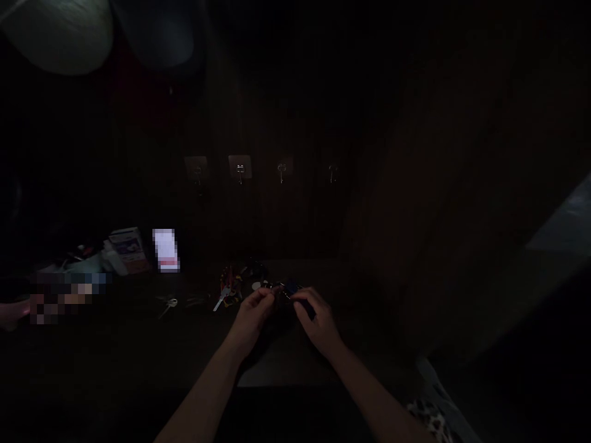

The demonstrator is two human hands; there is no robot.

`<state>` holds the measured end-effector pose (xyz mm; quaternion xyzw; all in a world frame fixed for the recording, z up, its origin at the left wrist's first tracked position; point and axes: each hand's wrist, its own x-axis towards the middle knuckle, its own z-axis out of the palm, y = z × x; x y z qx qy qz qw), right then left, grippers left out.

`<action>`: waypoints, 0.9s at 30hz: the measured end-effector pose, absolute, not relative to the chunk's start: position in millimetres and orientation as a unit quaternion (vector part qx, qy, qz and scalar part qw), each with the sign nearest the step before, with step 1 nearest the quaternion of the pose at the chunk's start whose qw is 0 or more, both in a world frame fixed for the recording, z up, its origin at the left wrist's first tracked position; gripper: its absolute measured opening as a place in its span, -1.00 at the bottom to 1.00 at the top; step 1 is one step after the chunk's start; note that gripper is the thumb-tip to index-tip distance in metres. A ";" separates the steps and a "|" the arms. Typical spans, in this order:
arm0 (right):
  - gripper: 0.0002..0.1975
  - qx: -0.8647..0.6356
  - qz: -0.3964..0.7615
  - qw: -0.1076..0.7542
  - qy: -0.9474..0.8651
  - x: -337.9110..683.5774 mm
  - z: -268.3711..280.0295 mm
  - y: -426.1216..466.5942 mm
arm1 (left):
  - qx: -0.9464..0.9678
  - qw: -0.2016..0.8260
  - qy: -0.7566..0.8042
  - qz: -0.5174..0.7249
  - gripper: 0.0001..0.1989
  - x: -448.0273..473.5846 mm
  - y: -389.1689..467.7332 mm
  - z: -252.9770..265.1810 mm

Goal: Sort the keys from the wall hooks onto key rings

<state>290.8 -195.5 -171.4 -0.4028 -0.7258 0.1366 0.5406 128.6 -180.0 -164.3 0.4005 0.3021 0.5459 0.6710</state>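
Near the middle, both my hands are closed around a small key ring (285, 294) with bright metal bits and a dark blue piece (290, 287). My left hand (253, 311) pinches its left side between thumb and fingers. On its right side, the fingers of my right hand (317, 315) are curled in, partly hidden in shadow. Just left of my left hand lies a bunch of keys (227, 286) with red and yellow parts and one silver key (221, 299) sticking out. A pale round tag (257, 285) sits behind my left fingers. It is too dark for finer detail.
A loose key (170, 304) lies on the dark surface to the left, below a lit, blurred screen (166, 251). Packets (129, 249) stand farther left, with another person's hand (13, 315) at the edge. Several hooks (240, 169) line the wall; caps (60, 37) hang above.
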 end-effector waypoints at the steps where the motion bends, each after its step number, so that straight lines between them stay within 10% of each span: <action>1: -0.85 -0.403 0.136 0.543 -0.724 290.8 -171.6 -195.2 | 0.406 0.662 0.301 0.554 -0.76 127.2 -179.5 -163.5; 27: -0.88 -0.419 0.116 0.529 -0.728 291.0 -180.0 -187.5 | 0.463 0.284 0.425 0.724 -0.68 10.2 -91.6 -50.6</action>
